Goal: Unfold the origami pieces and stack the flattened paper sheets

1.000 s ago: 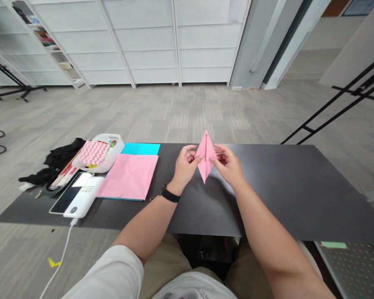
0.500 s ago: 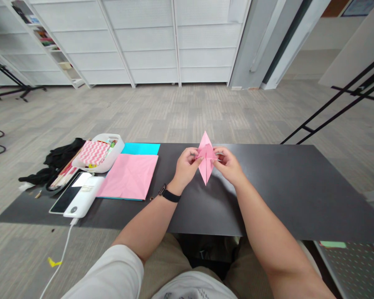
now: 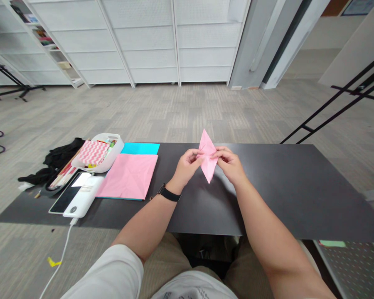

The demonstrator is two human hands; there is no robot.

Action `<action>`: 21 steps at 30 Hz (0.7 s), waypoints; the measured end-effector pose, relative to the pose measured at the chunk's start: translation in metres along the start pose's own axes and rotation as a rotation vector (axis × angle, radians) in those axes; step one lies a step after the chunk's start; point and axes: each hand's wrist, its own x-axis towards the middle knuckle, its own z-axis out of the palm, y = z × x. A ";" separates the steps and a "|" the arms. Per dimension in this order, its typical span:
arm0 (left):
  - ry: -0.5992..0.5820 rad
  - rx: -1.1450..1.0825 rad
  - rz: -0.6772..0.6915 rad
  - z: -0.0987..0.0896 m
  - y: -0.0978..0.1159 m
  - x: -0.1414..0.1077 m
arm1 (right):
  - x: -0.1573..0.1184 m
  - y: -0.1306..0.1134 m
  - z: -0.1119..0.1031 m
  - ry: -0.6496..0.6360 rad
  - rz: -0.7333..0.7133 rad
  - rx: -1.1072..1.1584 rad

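Observation:
Between my two hands is a folded pink origami paper [image 3: 208, 145], shaped like a tall diamond with pointed top and bottom ends. It is held above the dark table [image 3: 277, 187]. My left hand [image 3: 189, 162] pinches its left side between thumb and fingers. On the opposite side, my right hand [image 3: 229, 162] grips the right edge, thumb in front. My fingers cover part of the paper's middle, so the folds there are hard to make out.
Left on the table lie a pink paper sheet [image 3: 131, 176] over a blue sheet [image 3: 141, 148], a white basket [image 3: 114, 155], a white power bank [image 3: 84, 197] with a cable [image 3: 64, 249], a phone [image 3: 62, 199] and black cloth [image 3: 64, 155].
The pink folded paper has turned a little, its top leaning left and its bottom point shifting right. A smoother face now shows in place of the one with a centre slit.

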 end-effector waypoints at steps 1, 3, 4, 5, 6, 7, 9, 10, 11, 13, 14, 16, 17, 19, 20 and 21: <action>0.014 -0.005 0.007 0.001 0.000 0.000 | -0.001 -0.001 0.000 -0.012 0.002 0.002; 0.026 -0.032 0.026 0.002 0.000 0.001 | -0.002 -0.004 0.000 -0.039 0.035 0.043; 0.028 -0.042 0.038 0.003 0.001 0.001 | -0.002 -0.005 0.000 -0.049 0.060 0.072; 0.027 -0.045 0.050 0.004 0.002 0.001 | -0.002 -0.006 0.001 -0.060 0.082 0.093; 0.021 -0.041 0.060 0.004 0.003 0.001 | -0.003 -0.007 0.001 -0.067 0.094 0.098; 0.012 -0.031 0.066 0.004 0.004 0.001 | -0.003 -0.008 0.001 -0.069 0.094 0.083; -0.002 0.013 0.077 0.004 0.004 0.000 | -0.003 -0.010 0.000 -0.063 0.062 0.015; -0.008 0.044 0.080 0.004 0.004 0.000 | -0.003 -0.011 0.000 -0.061 0.039 -0.021; -0.015 0.075 0.081 0.004 0.003 -0.001 | -0.003 -0.013 0.000 -0.061 0.015 -0.049; -0.030 0.124 0.074 0.003 0.000 -0.001 | -0.003 -0.014 -0.002 -0.059 -0.016 -0.078; -0.032 0.142 0.072 0.003 -0.001 0.000 | -0.003 -0.013 -0.002 -0.054 -0.016 -0.079; -0.016 0.178 0.089 0.002 -0.003 0.001 | -0.003 -0.011 -0.003 -0.042 0.016 -0.060; -0.001 0.202 0.113 0.001 -0.003 0.001 | -0.003 -0.009 -0.003 -0.036 0.044 -0.043; 0.026 0.256 0.174 -0.001 -0.001 0.002 | -0.002 -0.003 -0.004 -0.024 0.108 0.002; 0.034 0.281 0.199 -0.002 0.001 0.003 | -0.001 0.000 -0.004 -0.018 0.138 0.025; 0.037 0.298 0.217 -0.003 0.003 0.003 | 0.000 0.003 -0.005 -0.016 0.163 0.044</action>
